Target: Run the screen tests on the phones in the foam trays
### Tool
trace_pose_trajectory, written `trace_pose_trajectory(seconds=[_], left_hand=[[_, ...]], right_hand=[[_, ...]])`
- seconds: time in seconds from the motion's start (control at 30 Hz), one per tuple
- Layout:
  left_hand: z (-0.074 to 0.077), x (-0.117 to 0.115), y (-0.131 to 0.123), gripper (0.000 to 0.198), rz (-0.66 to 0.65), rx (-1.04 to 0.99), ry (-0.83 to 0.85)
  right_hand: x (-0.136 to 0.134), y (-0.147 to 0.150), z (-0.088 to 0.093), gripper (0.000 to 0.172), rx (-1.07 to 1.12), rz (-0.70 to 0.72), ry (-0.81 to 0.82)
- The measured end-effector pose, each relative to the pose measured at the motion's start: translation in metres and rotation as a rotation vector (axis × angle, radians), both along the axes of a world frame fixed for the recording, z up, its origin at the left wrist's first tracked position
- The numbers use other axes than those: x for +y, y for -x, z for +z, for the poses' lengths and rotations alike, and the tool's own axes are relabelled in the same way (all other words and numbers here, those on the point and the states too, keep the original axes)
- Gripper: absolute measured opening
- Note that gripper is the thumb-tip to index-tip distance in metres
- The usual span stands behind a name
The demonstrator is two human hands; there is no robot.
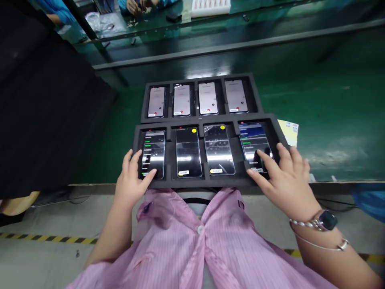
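A black foam tray (168,183) lies at the near edge of the green bench, with several smartphones set in its slots. My left hand (130,180) rests at the tray's left end, fingers apart, its thumb over the bottom of the leftmost phone (154,154), which shows a text list. At the right end, my right hand (288,182) is spread, its index fingertip on the lit screen of the rightmost phone (255,140) and its thumb by the tray's front. Between them, a dark-screened phone (188,150) and another dark-screened phone (219,148) carry yellow dots and white labels.
Directly behind is a second black tray (168,119) holding several phones with pale screens. A yellow-and-white paper (288,132) sits right of the near tray. Black cloth (45,100) hangs at left. Beyond the bench's ledge are a co-worker's hands (135,6) and a white rack (210,9).
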State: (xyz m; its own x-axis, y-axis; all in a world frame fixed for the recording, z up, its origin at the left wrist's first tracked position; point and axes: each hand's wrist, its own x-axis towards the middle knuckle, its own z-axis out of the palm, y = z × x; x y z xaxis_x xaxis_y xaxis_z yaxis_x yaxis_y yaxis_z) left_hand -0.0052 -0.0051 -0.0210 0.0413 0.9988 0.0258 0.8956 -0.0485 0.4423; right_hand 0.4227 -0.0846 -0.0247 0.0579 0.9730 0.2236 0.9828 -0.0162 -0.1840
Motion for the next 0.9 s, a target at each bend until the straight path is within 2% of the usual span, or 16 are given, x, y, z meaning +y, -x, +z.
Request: trace_pose_trajectory(seconds=[0.1,0.2,0.3,0.37,0.47,0.5,0.53,0.6,0.63,0.7,0.73,0.77,0.83,0.87,0.9], left_hand=[[-0.005,0.008,0.009,0.087,-0.060,-0.126,-0.066],[0.005,0.031,0.016,0.092,-0.148,-0.230,-0.088],[0.025,0.064,0.019,0.092,-0.322,-0.141,0.007],[0.034,0.083,0.018,0.098,-0.401,-0.030,0.115],[0.037,0.097,0.014,0.104,-0.433,0.079,0.208],[0.035,0.098,0.012,0.094,-0.432,0.094,0.192],[0.034,0.097,0.009,0.077,-0.424,0.100,0.146],[0.035,0.091,0.001,0.033,-0.396,0.081,-0.003],[0.037,0.087,-0.005,0.023,-0.391,0.058,-0.079],[0.044,0.078,-0.020,0.022,-0.431,0.014,-0.167],[0.047,0.075,-0.029,0.025,-0.481,0.008,-0.169],[0.050,0.073,-0.038,0.039,-0.540,0.020,-0.149],[0.050,0.073,-0.059,0.079,-0.645,0.085,-0.087],[0.048,0.074,-0.068,0.094,-0.688,0.121,-0.055],[0.045,0.077,-0.076,0.099,-0.728,0.145,-0.025]], right_hand=[[0.009,-0.013,0.007,0.061,0.094,-0.005,0.019],[0.029,-0.030,0.020,0.067,0.186,0.082,0.003],[0.055,-0.045,0.029,0.081,0.190,0.202,0.091],[0.068,-0.054,0.028,0.091,0.167,0.238,0.153],[0.078,-0.060,0.019,0.103,0.139,0.271,0.202],[0.079,-0.060,0.016,0.104,0.137,0.272,0.215],[0.079,-0.060,0.015,0.099,0.146,0.268,0.211],[0.078,-0.054,0.016,0.075,0.177,0.238,0.145],[0.078,-0.049,0.019,0.061,0.195,0.220,0.086],[0.077,-0.035,0.027,0.044,0.243,0.218,-0.021],[0.077,-0.027,0.032,0.043,0.262,0.248,-0.038],[0.079,-0.017,0.034,0.046,0.269,0.298,-0.027],[0.084,0.003,0.035,0.072,0.231,0.404,0.037],[0.087,0.012,0.032,0.086,0.191,0.437,0.071],[0.091,0.020,0.028,0.094,0.156,0.458,0.088]])
